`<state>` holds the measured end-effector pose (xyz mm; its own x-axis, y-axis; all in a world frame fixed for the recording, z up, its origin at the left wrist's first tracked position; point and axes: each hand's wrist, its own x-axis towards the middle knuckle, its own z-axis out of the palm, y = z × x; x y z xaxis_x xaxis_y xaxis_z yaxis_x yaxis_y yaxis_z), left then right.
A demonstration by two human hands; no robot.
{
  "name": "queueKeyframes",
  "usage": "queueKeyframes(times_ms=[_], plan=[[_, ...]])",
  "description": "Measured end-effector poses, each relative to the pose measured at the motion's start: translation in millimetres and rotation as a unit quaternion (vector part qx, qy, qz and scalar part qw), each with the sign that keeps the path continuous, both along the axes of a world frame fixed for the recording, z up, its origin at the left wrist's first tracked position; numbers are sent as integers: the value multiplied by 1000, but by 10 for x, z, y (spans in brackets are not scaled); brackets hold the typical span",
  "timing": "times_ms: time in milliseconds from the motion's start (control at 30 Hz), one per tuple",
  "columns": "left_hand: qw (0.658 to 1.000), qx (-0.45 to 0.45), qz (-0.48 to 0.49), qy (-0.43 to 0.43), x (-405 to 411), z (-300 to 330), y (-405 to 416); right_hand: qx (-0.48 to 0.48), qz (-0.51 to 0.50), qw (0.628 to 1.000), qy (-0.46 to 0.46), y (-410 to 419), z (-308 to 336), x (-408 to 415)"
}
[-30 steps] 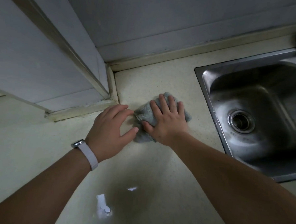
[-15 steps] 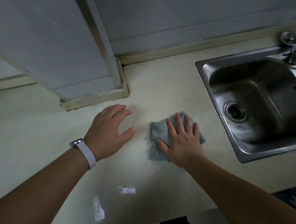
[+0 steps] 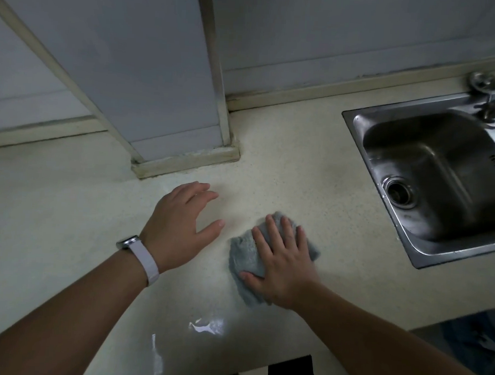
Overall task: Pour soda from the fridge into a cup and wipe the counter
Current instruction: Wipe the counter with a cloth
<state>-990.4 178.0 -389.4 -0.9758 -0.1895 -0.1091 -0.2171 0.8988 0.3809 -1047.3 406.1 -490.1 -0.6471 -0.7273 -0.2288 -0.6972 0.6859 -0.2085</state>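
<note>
A grey-blue cloth [image 3: 244, 257] lies flat on the pale speckled counter [image 3: 293, 166]. My right hand [image 3: 282, 261] presses down on the cloth with fingers spread, covering most of it. My left hand [image 3: 181, 227], with a white watch on the wrist, rests flat on the counter just left of the cloth, fingers apart and holding nothing. No soda and no cup are in view.
A steel sink [image 3: 430, 179] with a drain sits to the right, a tap base [image 3: 484, 82] behind it. A white pillar [image 3: 170, 97] juts onto the counter behind my left hand. Wet shine [image 3: 204, 325] lies near the counter's front edge.
My right hand has dragged the cloth from beside the pillar toward the front edge of the counter, then a little further toward me. My left hand stayed flat in place.
</note>
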Motion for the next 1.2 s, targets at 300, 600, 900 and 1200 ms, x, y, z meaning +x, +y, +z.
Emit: queueKeyframes(times_ms=[300,600,900,1200], plan=[[999,13,41,-6,91,-32,-313,-22,28,999,12,-755,-17,-391],[992,4,128,1,403,-79,-805,-49,172,984,15,-1931,-77,-347],[976,9,219,-2,1193,-205,-1250,-56,292,954,30,-2738,-110,63],[965,16,259,30,2027,-258,-1562,-48,419,907,1,-3383,-140,1061]])
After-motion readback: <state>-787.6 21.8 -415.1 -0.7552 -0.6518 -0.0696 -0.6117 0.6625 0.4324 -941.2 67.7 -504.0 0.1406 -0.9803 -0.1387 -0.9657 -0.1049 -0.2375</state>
